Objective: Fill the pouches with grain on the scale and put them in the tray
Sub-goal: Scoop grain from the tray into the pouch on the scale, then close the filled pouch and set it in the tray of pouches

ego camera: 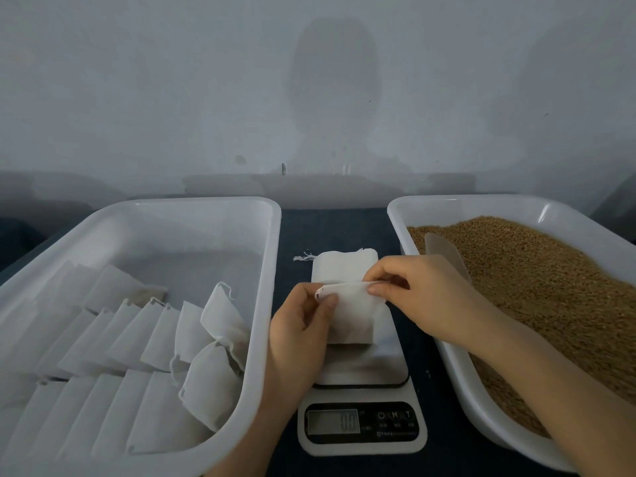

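Note:
An empty white pouch hangs over the scale, held at its top edge by both hands. My left hand pinches the left corner and my right hand pinches the right side. Behind the scale lies a stack of flat empty pouches. The white tray on the left holds several filled pouches in rows. On the right, a white bin is full of brown grain, with a pale scoop lying in it.
The scale's display and buttons face me at the front. A dark blue cloth covers the table between tray and bin. A plain grey wall stands close behind.

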Demonstrator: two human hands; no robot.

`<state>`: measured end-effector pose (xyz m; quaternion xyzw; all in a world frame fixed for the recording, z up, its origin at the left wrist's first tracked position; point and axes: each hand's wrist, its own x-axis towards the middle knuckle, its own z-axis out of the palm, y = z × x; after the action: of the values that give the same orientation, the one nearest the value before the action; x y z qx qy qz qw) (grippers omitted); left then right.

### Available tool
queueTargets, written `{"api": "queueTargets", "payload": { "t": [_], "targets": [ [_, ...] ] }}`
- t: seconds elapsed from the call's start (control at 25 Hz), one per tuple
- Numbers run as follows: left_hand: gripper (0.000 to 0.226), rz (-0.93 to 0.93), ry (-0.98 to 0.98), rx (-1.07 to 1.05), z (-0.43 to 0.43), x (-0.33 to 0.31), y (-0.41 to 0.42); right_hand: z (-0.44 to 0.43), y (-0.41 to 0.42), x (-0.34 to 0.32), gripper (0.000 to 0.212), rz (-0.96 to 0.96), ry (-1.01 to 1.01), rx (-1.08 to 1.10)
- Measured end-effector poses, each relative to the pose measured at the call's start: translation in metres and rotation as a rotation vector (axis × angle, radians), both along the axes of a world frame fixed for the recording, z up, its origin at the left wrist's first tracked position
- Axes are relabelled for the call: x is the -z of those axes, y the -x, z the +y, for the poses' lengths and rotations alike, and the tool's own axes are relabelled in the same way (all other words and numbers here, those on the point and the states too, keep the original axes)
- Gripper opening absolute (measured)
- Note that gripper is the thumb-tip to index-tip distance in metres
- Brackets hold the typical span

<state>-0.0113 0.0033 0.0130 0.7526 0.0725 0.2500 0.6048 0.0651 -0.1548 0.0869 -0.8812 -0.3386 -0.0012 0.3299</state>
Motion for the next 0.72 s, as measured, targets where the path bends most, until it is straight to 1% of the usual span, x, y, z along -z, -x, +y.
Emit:
{"api": "queueTargets", "payload": {
  "t": [0.08,0.16,0.36,0.44,0.6,0.72],
  "targets": [
    [0.012,0.000,0.001,0.005,-0.0012,-0.0011,0.0005,-0.0009,0.0001,-0.0015,0.007,-0.008,0.001,0.003],
    [0.012,-0.004,-0.006,0.025,-0.0024,-0.0007,0.0017,-0.0020,-0.0004,-0.0016,0.007,0.024,0.026,0.007],
    [0.007,-0.013,0.032,0.046,-0.0027,0.0007,0.0027,-0.0030,-0.0003,-0.0009,0.009,0.062,0.037,0.004],
    [0.011,-0.002,0.039,0.037,-0.0021,0.0008,0.0022,-0.0029,-0.0004,-0.0005,0.009,0.063,0.037,0.001],
    [0.030,0.016,0.025,0.026,0.0002,0.0019,0.0005,-0.0028,-0.0017,-0.0001,0.009,0.060,0.043,-0.002],
    [0.030,0.021,0.022,0.023,0.0016,0.0029,-0.0002,-0.0031,-0.0024,0.0006,0.008,0.062,0.041,-0.009]
  ]
}}
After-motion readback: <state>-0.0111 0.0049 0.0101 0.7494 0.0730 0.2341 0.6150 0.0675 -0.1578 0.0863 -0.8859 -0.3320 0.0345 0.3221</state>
